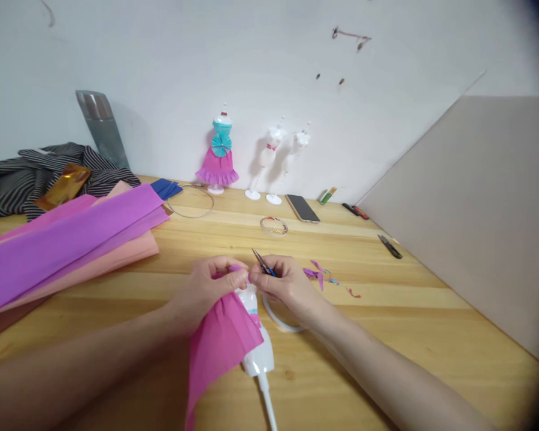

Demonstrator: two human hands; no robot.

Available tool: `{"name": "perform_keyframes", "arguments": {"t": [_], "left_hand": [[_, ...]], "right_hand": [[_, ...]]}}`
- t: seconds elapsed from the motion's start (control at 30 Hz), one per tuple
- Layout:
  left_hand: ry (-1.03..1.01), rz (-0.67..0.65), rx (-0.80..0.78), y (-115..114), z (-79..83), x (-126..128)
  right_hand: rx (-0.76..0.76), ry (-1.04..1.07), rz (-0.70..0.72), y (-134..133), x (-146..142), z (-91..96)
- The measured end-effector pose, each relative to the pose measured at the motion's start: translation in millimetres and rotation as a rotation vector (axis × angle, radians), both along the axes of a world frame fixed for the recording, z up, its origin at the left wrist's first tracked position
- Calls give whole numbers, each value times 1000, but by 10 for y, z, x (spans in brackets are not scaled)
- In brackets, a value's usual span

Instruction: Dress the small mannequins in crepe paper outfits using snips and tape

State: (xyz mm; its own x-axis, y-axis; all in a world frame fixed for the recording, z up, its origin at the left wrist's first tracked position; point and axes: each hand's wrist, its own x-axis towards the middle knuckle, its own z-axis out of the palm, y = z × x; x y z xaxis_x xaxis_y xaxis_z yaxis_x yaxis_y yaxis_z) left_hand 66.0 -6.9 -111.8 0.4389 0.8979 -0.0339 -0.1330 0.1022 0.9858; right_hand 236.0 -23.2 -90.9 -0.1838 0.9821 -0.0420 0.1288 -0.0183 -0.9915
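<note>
My left hand (215, 281) pinches the gathered top of a pink crepe paper piece (222, 341), which hangs down below the fingers. Close beside it, my right hand (282, 280) is closed on a slim pointed metal tool (261, 260) with some blue on it; whether it is tweezers or scissors I cannot tell. Both sets of fingertips nearly meet at the paper's upper edge. Under the hands a white mini dress form (259, 356) lies tilted, with a pink and light-blue band at its middle. The paper covers part of its left side, and its upper end is hidden by the hands.
Purple and peach paper sheets (117, 221) lie left. At the back stand a dressed form (218, 149), two white forms (269, 157) and a grey bottle (103, 131). A phone (302, 208), tape roll (281, 323), paper scraps (317, 275) and thread snips (390, 246) lie rightward.
</note>
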Motion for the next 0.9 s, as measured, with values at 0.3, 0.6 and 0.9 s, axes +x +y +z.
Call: {"name": "perform_keyframes", "arguments": {"t": [0.3,0.6,0.9], "left_hand": [[-64,-20,-177,-20,31,-11],[32,-52,-42,-11,140,40],[26,106,-124,-17,157,75]], "right_hand": [[41,-112,0,22,60,81],[123,-177,63,78,83,61],[120,-172,50,59,38,24]]}}
